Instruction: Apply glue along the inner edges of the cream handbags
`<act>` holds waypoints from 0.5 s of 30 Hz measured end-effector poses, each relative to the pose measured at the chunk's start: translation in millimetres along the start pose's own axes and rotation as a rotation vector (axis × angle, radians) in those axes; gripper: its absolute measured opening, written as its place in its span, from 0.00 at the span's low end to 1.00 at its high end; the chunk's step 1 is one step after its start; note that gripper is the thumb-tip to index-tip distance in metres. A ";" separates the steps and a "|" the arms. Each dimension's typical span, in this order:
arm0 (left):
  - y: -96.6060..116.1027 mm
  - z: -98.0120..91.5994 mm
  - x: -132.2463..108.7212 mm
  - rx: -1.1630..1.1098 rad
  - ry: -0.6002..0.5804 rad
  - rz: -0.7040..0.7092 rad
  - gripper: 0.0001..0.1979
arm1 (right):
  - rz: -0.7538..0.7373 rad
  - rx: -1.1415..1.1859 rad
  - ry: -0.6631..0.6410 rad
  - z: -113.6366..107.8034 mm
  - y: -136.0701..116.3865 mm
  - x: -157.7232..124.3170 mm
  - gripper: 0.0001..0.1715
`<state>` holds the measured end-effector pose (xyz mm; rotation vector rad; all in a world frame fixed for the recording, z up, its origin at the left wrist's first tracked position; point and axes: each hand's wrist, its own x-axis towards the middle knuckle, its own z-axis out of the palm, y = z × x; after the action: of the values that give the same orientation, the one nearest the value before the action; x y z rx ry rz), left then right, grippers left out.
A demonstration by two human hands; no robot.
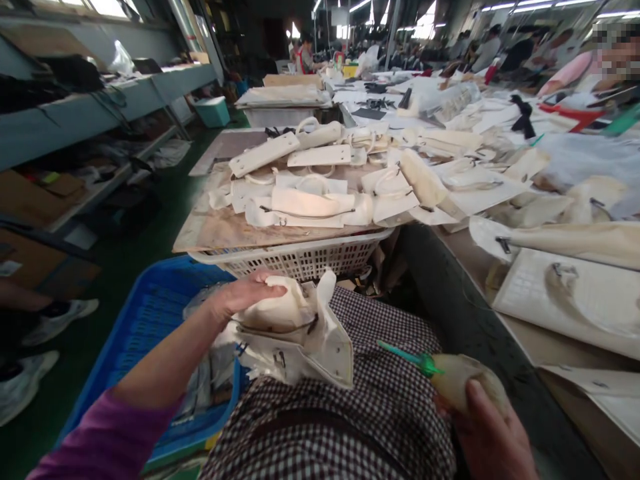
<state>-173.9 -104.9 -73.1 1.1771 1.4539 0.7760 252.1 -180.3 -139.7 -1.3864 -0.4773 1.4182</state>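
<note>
My left hand (250, 293) is closed on the upper edge of a cream bag piece (285, 333), which has a dark zipper, small metal fittings and a stiff side flap. The piece rests over my checked apron (370, 413), partly above the blue basket. At lower right, my right hand (487, 427) is wrapped around a squat, yellowish translucent glue bottle (463, 380). A thin green nozzle on the bottle points left, toward the bag piece but apart from it. The fingers under the bottle are partly hidden.
Ahead, several cream bag pieces (310, 203) lie on a board over a white basket (310, 257). More pieces (575, 293) cover the table at right. A blue basket (155, 307) stands at my left. People sit farther back; another person's shoes (30, 387) show at far left.
</note>
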 end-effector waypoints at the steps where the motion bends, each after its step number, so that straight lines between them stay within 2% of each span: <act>1: -6.4 5.0 8.5 -0.039 -0.033 -0.025 0.20 | -0.026 -0.064 0.000 -0.5 -3.5 -0.3 0.32; 4: -22.8 21.4 33.1 -0.102 -0.097 -0.038 0.23 | -0.101 -0.251 0.010 1.9 -15.7 -4.6 0.37; 7: -28.7 35.9 47.7 -0.144 -0.137 -0.025 0.22 | -0.184 -0.486 0.013 2.5 -26.1 -9.3 0.38; 10: -27.0 45.1 50.6 -0.172 -0.171 -0.019 0.22 | -0.258 -0.685 -0.049 0.5 -29.9 -11.5 0.37; 15: -24.6 50.2 49.1 -0.166 -0.209 -0.006 0.20 | -0.258 -0.740 -0.133 10.5 -22.9 -13.8 0.37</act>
<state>-129.4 -72.2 -123.1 1.0917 1.1974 0.7315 248.6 -179.7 -111.2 -1.7193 -1.3149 1.1635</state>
